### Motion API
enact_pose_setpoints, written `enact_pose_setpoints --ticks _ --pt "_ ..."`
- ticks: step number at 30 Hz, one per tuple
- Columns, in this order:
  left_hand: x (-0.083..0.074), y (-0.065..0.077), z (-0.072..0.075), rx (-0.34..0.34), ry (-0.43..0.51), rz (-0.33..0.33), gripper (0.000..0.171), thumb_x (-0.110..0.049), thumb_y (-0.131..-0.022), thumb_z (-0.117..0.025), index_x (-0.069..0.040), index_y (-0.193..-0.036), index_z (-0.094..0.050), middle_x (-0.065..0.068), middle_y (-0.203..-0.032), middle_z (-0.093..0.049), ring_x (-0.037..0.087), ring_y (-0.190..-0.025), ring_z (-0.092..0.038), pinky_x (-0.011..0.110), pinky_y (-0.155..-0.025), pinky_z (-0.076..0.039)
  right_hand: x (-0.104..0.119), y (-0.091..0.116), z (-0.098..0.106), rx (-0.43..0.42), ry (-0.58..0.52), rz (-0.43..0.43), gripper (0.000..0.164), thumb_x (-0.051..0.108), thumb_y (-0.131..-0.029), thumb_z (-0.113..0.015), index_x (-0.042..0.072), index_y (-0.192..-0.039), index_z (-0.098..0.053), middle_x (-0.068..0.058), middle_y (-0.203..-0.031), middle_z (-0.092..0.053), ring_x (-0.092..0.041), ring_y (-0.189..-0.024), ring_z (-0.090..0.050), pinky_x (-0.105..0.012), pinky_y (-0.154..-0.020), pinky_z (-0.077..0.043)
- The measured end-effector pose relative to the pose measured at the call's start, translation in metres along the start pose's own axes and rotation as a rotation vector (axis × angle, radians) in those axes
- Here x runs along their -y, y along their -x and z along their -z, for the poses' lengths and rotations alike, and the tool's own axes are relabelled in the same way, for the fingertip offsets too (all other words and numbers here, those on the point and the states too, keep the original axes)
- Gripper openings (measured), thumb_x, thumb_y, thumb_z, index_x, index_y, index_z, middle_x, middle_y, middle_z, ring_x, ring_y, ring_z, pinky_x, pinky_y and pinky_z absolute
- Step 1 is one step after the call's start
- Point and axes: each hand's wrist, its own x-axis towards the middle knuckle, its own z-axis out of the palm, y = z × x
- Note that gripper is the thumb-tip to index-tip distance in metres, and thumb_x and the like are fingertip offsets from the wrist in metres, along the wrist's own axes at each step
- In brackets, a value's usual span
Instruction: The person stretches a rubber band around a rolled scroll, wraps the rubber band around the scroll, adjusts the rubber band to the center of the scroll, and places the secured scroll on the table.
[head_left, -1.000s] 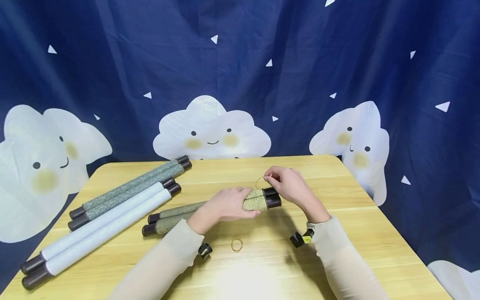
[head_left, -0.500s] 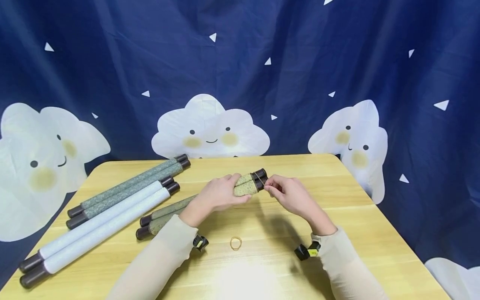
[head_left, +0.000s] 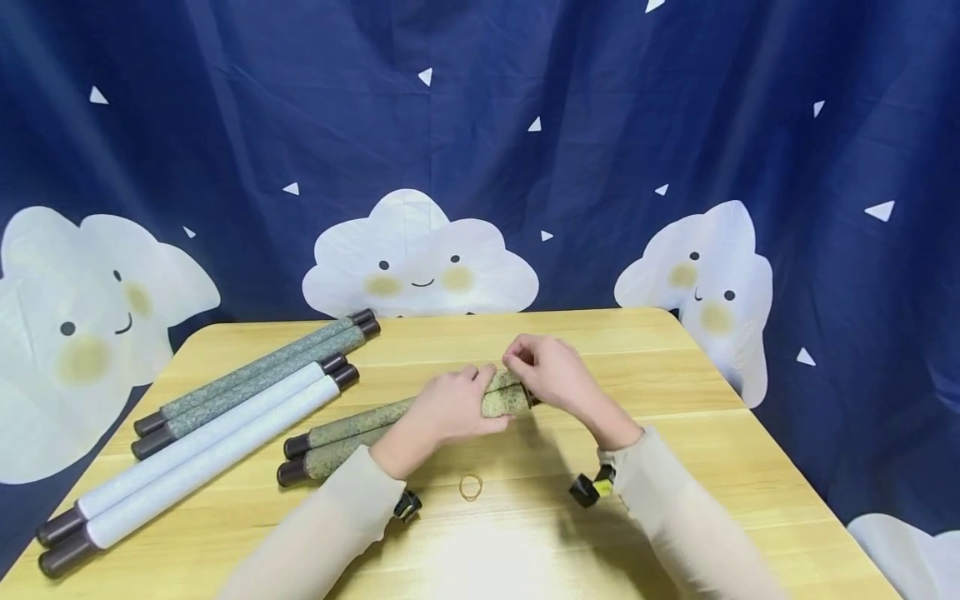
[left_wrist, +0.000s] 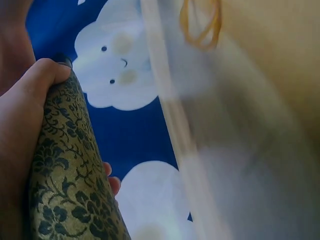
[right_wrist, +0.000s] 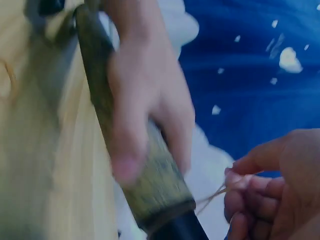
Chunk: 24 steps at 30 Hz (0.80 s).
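An olive-gold floral scroll (head_left: 360, 417), its two rolls side by side with dark end caps, slants across the middle of the table. My left hand (head_left: 446, 408) grips it near its right end, thumb on the near side and fingers over the far side. At that end my right hand (head_left: 551, 372) pinches a thin rubber band (right_wrist: 212, 196), which in the right wrist view stretches from the fingertips to the scroll beside its dark cap. The right hand hides most of the caps in the head view. A second rubber band (head_left: 470, 499) lies on the table nearer the body.
To the left lie a grey-green scroll (head_left: 262, 375) and a pale white-blue scroll (head_left: 217, 454), both slanted and dark-capped. Behind the wooden table (head_left: 675, 500) hangs a blue curtain (head_left: 480, 108) with cloud prints. A dark wrist camera (head_left: 592, 487) sits under the right wrist.
The scroll's right end was raised half a second ago and is now lower. My right hand moved in to the end caps, then up and left with the band.
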Motion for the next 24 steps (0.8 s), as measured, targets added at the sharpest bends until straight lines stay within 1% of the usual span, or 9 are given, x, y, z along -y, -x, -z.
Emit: enact_pose_setpoints --ticks 2,6,8,10,15,18,21,22,24 --pt "-0.005 0.003 -0.002 -0.035 -0.051 -0.039 0.080 -0.070 -0.084 -0.054 -0.005 -0.131 -0.053 0.011 -0.099 -0.065 0.024 -0.072 -0.064 0.033 -0.059 -0.054 -0.004 -0.015 0.002 0.049 0.076 -0.060 0.015 0.020 -0.093 -0.057 0.014 -0.085 -0.069 0.008 -0.067 -0.061 -0.012 -0.061 -0.053 -0.033 -0.066 -0.045" --pt "-0.013 0.008 -0.004 -0.074 -0.099 -0.084 0.078 -0.071 -0.084 -0.054 -0.005 -0.126 -0.055 0.009 -0.094 -0.065 0.023 -0.070 -0.063 0.033 -0.061 -0.054 -0.011 -0.039 0.000 0.247 0.163 -0.121 0.020 0.020 -0.093 -0.054 0.013 -0.082 -0.069 0.007 -0.068 -0.065 -0.015 -0.062 -0.055 -0.031 -0.064 -0.044" --pt "-0.017 0.010 -0.003 -0.082 -0.105 -0.093 0.077 -0.071 -0.084 -0.054 -0.006 -0.124 -0.056 0.008 -0.094 -0.065 0.023 -0.070 -0.063 0.034 -0.063 -0.054 -0.012 -0.047 -0.004 0.324 0.169 -0.123 0.021 0.021 -0.094 -0.053 0.012 -0.083 -0.069 0.008 -0.070 -0.066 -0.015 -0.063 -0.055 -0.030 -0.063 -0.045" --pt "-0.020 0.011 -0.003 -0.082 -0.103 -0.100 0.076 -0.071 -0.084 -0.054 -0.006 -0.124 -0.057 0.008 -0.093 -0.065 0.022 -0.070 -0.062 0.034 -0.064 -0.055 -0.009 -0.050 -0.007 0.353 0.144 -0.098 0.019 0.020 -0.095 -0.053 0.013 -0.084 -0.067 0.008 -0.072 -0.067 -0.015 -0.062 -0.055 -0.029 -0.063 -0.045" --pt "-0.014 0.009 -0.007 -0.075 -0.072 -0.095 0.086 -0.071 -0.083 -0.057 -0.001 -0.134 -0.054 0.005 -0.082 -0.060 0.013 -0.054 -0.050 0.024 -0.048 -0.046 0.009 -0.032 -0.007 0.260 0.064 0.023 0.012 0.016 -0.092 -0.055 0.015 -0.083 -0.063 0.007 -0.070 -0.063 -0.012 -0.060 -0.051 -0.029 -0.062 -0.044" --pt "-0.004 0.007 -0.005 -0.124 -0.071 -0.090 0.080 -0.068 -0.081 -0.063 -0.002 -0.127 -0.060 0.002 -0.075 -0.055 0.010 -0.050 -0.043 0.021 -0.043 -0.039 0.021 -0.014 -0.007 0.182 0.048 0.096 0.011 0.017 -0.094 -0.059 0.017 -0.083 -0.062 0.009 -0.067 -0.058 -0.010 -0.058 -0.050 -0.029 -0.060 -0.044" --pt "0.005 0.005 0.000 -0.165 -0.101 -0.081 0.070 -0.067 -0.081 -0.062 -0.006 -0.115 -0.062 0.001 -0.078 -0.056 0.012 -0.056 -0.050 0.024 -0.047 -0.044 0.026 0.002 -0.010 0.114 0.057 0.174 0.011 0.019 -0.095 -0.061 0.017 -0.084 -0.061 0.011 -0.066 -0.055 -0.007 -0.057 -0.049 -0.027 -0.058 -0.044" --pt "0.007 0.004 0.002 -0.163 -0.106 -0.068 0.069 -0.068 -0.082 -0.061 -0.007 -0.114 -0.062 0.003 -0.083 -0.059 0.014 -0.061 -0.054 0.025 -0.050 -0.048 0.027 0.007 -0.011 0.094 0.054 0.187 0.010 0.018 -0.095 -0.062 0.017 -0.085 -0.061 0.012 -0.066 -0.055 -0.006 -0.056 -0.049 -0.026 -0.057 -0.044" --pt "0.011 0.004 0.007 -0.122 -0.096 -0.025 0.076 -0.071 -0.082 -0.057 -0.006 -0.121 -0.057 0.007 -0.094 -0.063 0.019 -0.071 -0.060 0.030 -0.058 -0.054 0.025 0.016 -0.014 0.063 0.044 0.202 0.009 0.017 -0.094 -0.063 0.016 -0.086 -0.062 0.013 -0.068 -0.056 -0.004 -0.057 -0.049 -0.025 -0.057 -0.044"
